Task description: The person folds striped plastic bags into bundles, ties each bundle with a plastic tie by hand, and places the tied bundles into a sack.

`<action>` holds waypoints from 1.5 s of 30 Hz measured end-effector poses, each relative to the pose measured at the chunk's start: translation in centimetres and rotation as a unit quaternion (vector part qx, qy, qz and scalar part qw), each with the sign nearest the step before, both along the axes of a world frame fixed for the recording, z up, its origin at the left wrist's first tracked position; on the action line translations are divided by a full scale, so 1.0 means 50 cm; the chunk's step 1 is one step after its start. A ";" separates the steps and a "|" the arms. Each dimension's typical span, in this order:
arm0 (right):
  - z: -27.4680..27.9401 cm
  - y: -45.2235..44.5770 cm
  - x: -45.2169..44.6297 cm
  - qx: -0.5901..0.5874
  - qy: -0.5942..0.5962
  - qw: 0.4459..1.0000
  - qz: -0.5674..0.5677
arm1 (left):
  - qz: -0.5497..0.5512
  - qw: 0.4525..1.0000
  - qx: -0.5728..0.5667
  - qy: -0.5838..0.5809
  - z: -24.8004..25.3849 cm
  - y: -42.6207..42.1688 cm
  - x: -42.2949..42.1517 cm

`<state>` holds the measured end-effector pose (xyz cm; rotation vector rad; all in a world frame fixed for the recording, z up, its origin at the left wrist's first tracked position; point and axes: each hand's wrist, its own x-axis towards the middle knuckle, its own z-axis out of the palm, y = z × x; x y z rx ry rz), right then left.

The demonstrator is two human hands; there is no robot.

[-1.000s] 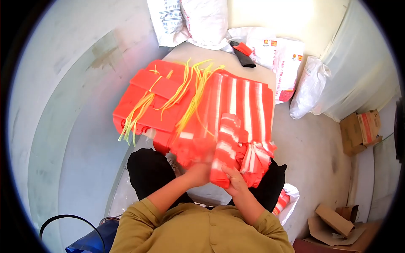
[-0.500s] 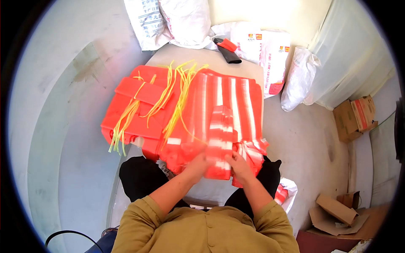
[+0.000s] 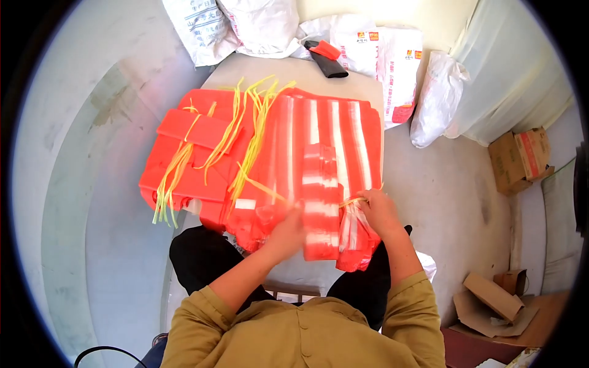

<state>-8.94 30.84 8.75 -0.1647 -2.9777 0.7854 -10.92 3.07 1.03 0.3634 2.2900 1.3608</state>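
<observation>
A person's right hand [image 3: 381,211] has its fingers bent and nearly closed, pinching a thin yellow strand [image 3: 351,201]. The strand crosses a gathered, crumpled red-and-white bunch [image 3: 354,230] just below the fingertips. Between the hands, touching the bunch, lies a long folded strip [image 3: 320,208], flat and glossy red with broad whitish bands across it. The left hand [image 3: 286,233], blurred and curled, is just beside the strip's left edge; its grip cannot be told. Beyond both hands spreads red-and-white striped sheeting [image 3: 331,126].
</observation>
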 end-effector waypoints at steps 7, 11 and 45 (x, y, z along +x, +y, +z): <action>-0.015 0.016 0.004 0.039 0.012 0.999 0.006 | -0.084 0.910 -0.294 0.279 0.098 -0.019 -0.069; -0.030 0.037 -0.001 0.069 0.010 0.998 0.013 | -0.063 0.877 -0.264 0.396 0.104 -0.022 -0.106; 0.038 -0.062 -0.060 -0.124 0.254 0.948 0.150 | 0.004 0.983 0.169 0.073 0.117 0.159 -0.112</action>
